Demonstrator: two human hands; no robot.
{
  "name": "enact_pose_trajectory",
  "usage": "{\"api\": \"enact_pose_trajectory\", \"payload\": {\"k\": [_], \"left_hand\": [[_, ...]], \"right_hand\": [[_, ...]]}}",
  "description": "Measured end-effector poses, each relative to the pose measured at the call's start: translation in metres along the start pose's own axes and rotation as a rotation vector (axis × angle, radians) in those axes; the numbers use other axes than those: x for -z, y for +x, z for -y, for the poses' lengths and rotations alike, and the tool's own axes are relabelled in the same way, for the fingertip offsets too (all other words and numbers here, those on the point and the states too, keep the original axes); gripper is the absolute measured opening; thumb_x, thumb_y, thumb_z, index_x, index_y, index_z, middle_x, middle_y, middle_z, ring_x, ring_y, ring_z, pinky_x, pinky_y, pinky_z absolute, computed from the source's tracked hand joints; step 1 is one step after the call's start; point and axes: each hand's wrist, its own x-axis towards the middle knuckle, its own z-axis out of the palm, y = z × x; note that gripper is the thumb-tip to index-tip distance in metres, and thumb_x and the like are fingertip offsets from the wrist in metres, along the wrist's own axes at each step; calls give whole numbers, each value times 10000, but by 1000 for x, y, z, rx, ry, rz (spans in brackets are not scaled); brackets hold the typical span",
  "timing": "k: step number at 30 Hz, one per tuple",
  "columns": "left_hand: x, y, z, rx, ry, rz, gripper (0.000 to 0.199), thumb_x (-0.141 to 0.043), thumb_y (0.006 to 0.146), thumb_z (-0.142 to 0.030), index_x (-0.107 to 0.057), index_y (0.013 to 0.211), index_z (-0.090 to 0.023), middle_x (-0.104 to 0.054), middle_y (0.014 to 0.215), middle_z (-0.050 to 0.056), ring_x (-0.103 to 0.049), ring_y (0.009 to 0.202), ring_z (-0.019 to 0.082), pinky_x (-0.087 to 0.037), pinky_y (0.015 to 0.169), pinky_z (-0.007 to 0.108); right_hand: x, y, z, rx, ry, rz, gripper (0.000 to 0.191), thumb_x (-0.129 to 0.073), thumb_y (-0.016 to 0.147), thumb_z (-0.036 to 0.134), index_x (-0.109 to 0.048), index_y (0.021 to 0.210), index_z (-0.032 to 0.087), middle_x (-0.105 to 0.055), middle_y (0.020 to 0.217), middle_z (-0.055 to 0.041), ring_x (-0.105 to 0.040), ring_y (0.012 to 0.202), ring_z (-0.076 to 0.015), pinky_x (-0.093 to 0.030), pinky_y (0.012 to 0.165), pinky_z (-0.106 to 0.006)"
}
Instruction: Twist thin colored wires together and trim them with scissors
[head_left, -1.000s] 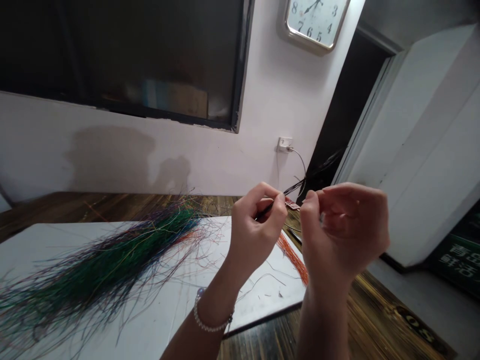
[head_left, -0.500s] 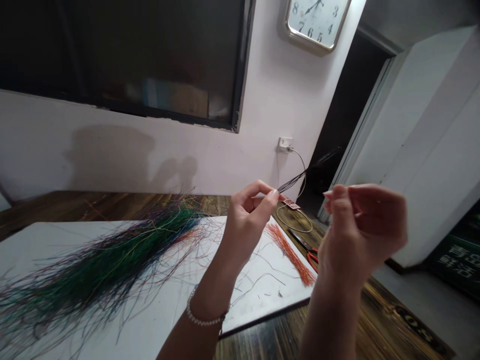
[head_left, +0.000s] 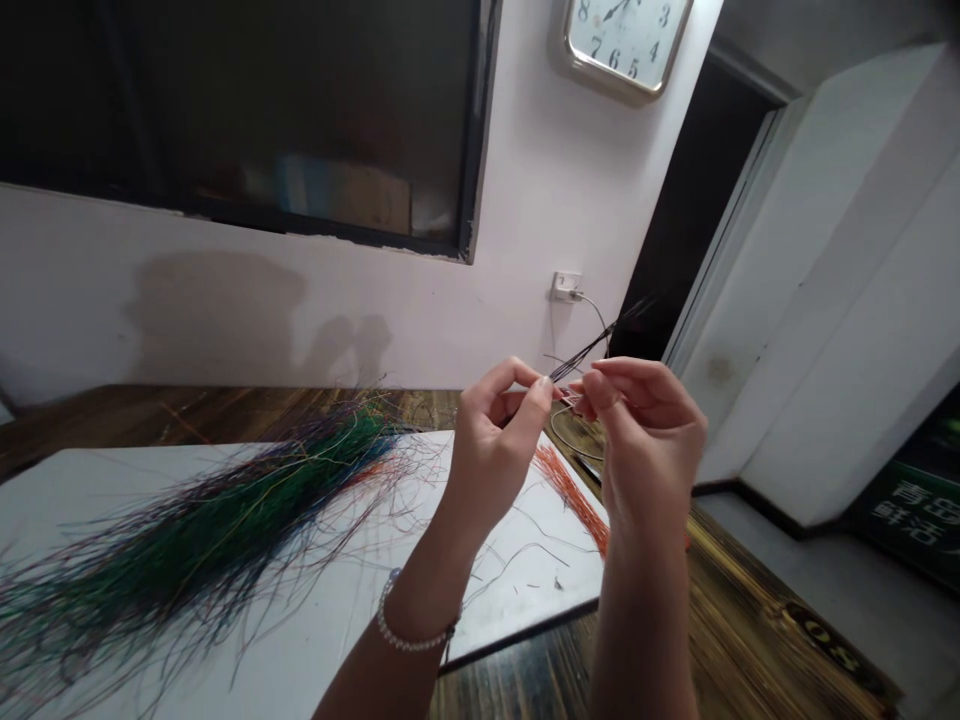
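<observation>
Black wires (head_left: 592,347) stick out up and to the right from the pinched fingertips of my left hand (head_left: 499,430). Close beside it, my right hand (head_left: 645,420) has its thumb and forefinger pressed together; whatever they hold is too small to make out. Below the hands, a bundle of orange wires (head_left: 571,492) lies on a white board (head_left: 300,640), its lower end hidden by my right forearm. A large tangled bundle of green, blue and dark wires (head_left: 247,520) spreads over the board's left part.
The board rests on a dark wooden table (head_left: 517,670). Behind the hands, a cable runs from a wall socket (head_left: 567,287). A clock (head_left: 626,40) hangs above, and a dark doorway stands at the right.
My right hand has moved left, bringing its fingertips close to those of my left hand. It now covers the scissors and part of the orange bundle. The view has shifted slightly.
</observation>
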Motion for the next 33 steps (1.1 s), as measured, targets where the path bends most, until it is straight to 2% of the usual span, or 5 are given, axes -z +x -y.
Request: {"api": "enact_pose_trajectory", "payload": {"k": [5,12,18,25,33], "left_hand": [[-1,0,3,-9,14,-82,183,-538,852,-268,-544,693,-179,-266,480,-70,-211,428,70,-162,402,242],[-3,-1,2,-25,3,-61,191,-542,845,-257,-485,676,-189,-314,491,-67,-266,422,70,-215,395,226],[-2,-2,0,-50,132,-15,203,-514,876,-262,-458,693,-194,-386,518,-55,-338,450,79,-277,417,215],[6,1,-1,-57,255,84,225,-508,880,-263,-459,673,-190,-340,524,-57,-277,471,87,-233,426,231],[11,4,-3,48,109,152,267,-529,867,-292,-454,638,-178,-289,514,-60,-239,457,79,-196,420,230]], "right_hand": [[0,0,6,176,68,-262,78,-675,735,140,-616,761,184,-632,622,34,-571,515,-85,-451,475,-215],[-5,-6,9,10,-43,128,49,-664,740,173,-619,727,190,-630,606,28,-576,503,-94,-461,438,-214],[-4,-6,7,-105,-30,191,40,-647,762,180,-620,733,177,-618,604,23,-575,520,-94,-434,418,-192],[2,0,6,-309,159,277,109,-664,752,194,-663,858,170,-578,555,38,-444,447,-50,-321,388,-167],[3,0,2,-283,154,322,83,-639,752,141,-701,800,169,-528,539,42,-411,454,-36,-291,386,-154]]}}
